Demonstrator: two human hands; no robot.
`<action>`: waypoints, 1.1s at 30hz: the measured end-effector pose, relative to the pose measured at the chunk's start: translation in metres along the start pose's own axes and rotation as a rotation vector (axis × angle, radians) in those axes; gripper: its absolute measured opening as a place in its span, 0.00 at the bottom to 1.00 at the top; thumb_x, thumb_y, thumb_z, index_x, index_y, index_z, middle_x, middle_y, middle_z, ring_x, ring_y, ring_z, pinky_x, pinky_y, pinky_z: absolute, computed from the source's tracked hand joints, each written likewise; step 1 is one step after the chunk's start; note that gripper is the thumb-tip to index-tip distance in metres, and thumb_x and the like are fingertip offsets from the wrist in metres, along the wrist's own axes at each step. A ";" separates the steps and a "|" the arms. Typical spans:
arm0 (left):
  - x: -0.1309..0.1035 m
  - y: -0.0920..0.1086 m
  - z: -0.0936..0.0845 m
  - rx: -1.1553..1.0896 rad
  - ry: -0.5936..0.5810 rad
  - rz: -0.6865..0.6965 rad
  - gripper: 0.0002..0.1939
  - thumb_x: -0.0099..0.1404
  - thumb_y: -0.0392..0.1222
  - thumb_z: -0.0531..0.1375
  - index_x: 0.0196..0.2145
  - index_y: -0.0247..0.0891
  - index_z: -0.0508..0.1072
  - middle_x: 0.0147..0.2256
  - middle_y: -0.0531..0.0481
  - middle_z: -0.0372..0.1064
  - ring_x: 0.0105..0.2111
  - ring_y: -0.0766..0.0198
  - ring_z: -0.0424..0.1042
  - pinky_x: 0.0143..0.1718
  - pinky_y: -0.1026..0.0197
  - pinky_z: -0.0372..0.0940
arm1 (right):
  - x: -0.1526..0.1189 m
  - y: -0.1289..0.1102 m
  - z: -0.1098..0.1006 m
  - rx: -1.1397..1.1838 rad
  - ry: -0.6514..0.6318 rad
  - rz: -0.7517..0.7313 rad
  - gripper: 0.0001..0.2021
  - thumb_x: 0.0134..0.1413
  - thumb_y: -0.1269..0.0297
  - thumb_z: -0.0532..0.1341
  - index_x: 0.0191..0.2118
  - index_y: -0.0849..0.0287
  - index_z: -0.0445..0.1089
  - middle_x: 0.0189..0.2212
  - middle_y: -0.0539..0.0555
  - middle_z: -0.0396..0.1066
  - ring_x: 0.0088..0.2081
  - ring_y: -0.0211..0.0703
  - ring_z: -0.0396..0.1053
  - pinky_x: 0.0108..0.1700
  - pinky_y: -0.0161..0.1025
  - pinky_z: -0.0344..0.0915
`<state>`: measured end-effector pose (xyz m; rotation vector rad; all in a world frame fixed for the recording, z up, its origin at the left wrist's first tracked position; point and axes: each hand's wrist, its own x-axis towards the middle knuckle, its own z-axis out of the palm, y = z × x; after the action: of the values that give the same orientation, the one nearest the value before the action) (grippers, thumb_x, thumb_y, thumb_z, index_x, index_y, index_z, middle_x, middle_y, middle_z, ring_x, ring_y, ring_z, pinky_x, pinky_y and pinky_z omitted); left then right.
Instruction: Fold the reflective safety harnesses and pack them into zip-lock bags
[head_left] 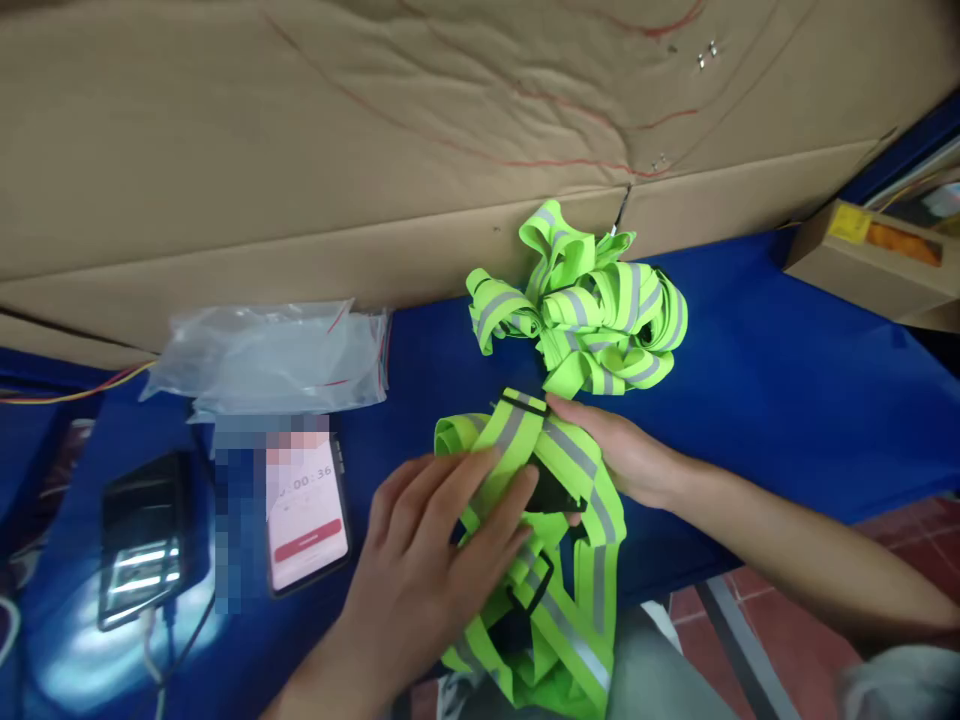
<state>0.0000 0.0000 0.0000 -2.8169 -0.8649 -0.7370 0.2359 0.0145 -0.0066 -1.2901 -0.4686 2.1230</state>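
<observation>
One reflective harness (604,520) sits toward five o'clock — left hand (431,545) half-curled, holding it; right hand (634,450) pinching it beside the black slider (525,402), presumably for steadiness — more straps (577,310) at two o'clock.

Neon yellow-green webbing strap bundle (566,625): grey reflective centre stripe, loosely looped and overlapping. Narrow black slide buckle (525,402) across upper fold. Lower loops reach past blue tabletop's near edge; strap count unclear through overlaps.

2 hands (427,550), 1 harness (600,560), 1 strap pile (622,295), 1 lit phone (307,515).
</observation>
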 end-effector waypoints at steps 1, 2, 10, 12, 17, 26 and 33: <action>0.008 -0.005 0.005 -0.007 -0.010 0.052 0.24 0.66 0.33 0.68 0.58 0.40 0.73 0.53 0.37 0.72 0.53 0.45 0.73 0.54 0.43 0.69 | 0.001 0.002 0.000 -0.044 -0.019 -0.027 0.27 0.70 0.42 0.53 0.48 0.62 0.77 0.28 0.56 0.78 0.24 0.43 0.74 0.26 0.40 0.75; 0.012 -0.011 0.008 -0.040 -0.028 0.069 0.22 0.67 0.32 0.67 0.58 0.38 0.73 0.52 0.37 0.72 0.52 0.47 0.72 0.54 0.45 0.68 | 0.003 0.004 -0.002 -0.111 -0.016 -0.085 0.28 0.70 0.40 0.52 0.50 0.61 0.76 0.32 0.56 0.79 0.27 0.44 0.75 0.29 0.41 0.76; 0.006 -0.026 0.007 -0.841 -0.238 -0.693 0.14 0.78 0.48 0.54 0.37 0.40 0.71 0.31 0.55 0.64 0.28 0.69 0.63 0.28 0.66 0.60 | 0.001 0.013 -0.020 -1.036 0.266 -1.223 0.26 0.72 0.49 0.57 0.68 0.56 0.60 0.65 0.61 0.67 0.66 0.51 0.65 0.67 0.49 0.62; 0.006 -0.026 0.013 -1.008 -0.284 -0.906 0.20 0.76 0.57 0.54 0.34 0.40 0.70 0.26 0.56 0.57 0.24 0.69 0.55 0.24 0.65 0.54 | -0.001 0.013 -0.018 -1.210 0.129 -1.278 0.31 0.69 0.47 0.61 0.69 0.58 0.59 0.65 0.62 0.67 0.67 0.50 0.64 0.68 0.47 0.62; 0.006 -0.028 0.025 -1.065 -0.316 -0.979 0.19 0.74 0.59 0.56 0.42 0.41 0.73 0.26 0.57 0.62 0.25 0.69 0.58 0.25 0.66 0.56 | 0.005 0.020 -0.015 -1.400 0.108 -1.155 0.29 0.68 0.52 0.64 0.67 0.62 0.64 0.61 0.65 0.69 0.63 0.50 0.68 0.63 0.45 0.68; -0.002 -0.030 0.026 -0.594 -0.287 -0.580 0.16 0.69 0.43 0.64 0.53 0.44 0.70 0.45 0.52 0.77 0.44 0.61 0.79 0.43 0.62 0.72 | 0.013 0.024 -0.020 -1.612 0.151 -1.214 0.26 0.71 0.55 0.60 0.66 0.68 0.65 0.59 0.70 0.71 0.58 0.56 0.72 0.57 0.53 0.72; -0.001 -0.028 0.032 -0.608 -0.339 -0.667 0.10 0.70 0.43 0.60 0.48 0.41 0.71 0.31 0.57 0.75 0.27 0.65 0.76 0.28 0.64 0.66 | 0.015 0.031 -0.014 -1.741 0.178 -1.181 0.34 0.70 0.46 0.58 0.67 0.71 0.63 0.64 0.69 0.68 0.62 0.60 0.67 0.61 0.56 0.66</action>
<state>-0.0021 0.0302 -0.0299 -3.2245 -2.0006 -0.6728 0.2338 0.0003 -0.0410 -1.1979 -2.4465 0.2378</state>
